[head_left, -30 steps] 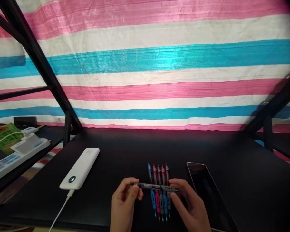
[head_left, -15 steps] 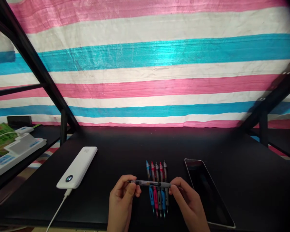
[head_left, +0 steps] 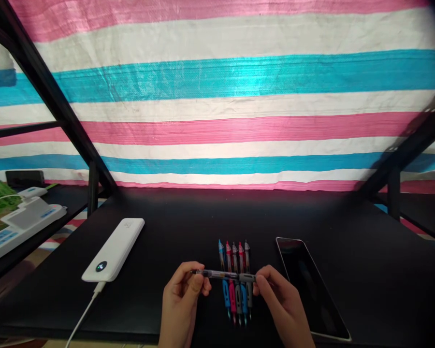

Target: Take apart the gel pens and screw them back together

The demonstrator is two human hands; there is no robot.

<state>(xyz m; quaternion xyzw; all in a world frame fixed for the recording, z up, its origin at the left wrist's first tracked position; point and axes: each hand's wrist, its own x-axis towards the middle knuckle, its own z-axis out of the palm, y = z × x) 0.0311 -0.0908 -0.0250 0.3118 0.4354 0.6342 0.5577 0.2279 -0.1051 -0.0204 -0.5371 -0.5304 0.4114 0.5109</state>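
Left hand (head_left: 181, 302): lower centre of the frame, fingertips pinched on the left end of a pen (head_left: 223, 275).
Right hand (head_left: 284, 307): lower centre, right of the left hand, fingertips pinched on the pen's right end.
Pen: clear barrel with a dark grip section, held level and crosswise between both hands, just above the bench (head_left: 203, 217).
Pen row (head_left: 235, 280): five pens, blue, red and grey, side by side on the bench, lengthwise under the held pen, between the two hands.
Phone (head_left: 310, 285): dark screen, flat on the bench, just right of the right hand.
Power bank (head_left: 114, 249): white, lower left of the bench, with a white cable (head_left: 83, 314) plugged into its near end.
Power strips (head_left: 20, 227): white, on a side shelf at the left edge.
Tarp (head_left: 239, 96): pink, white and blue stripes, across the upper frame behind the bench.
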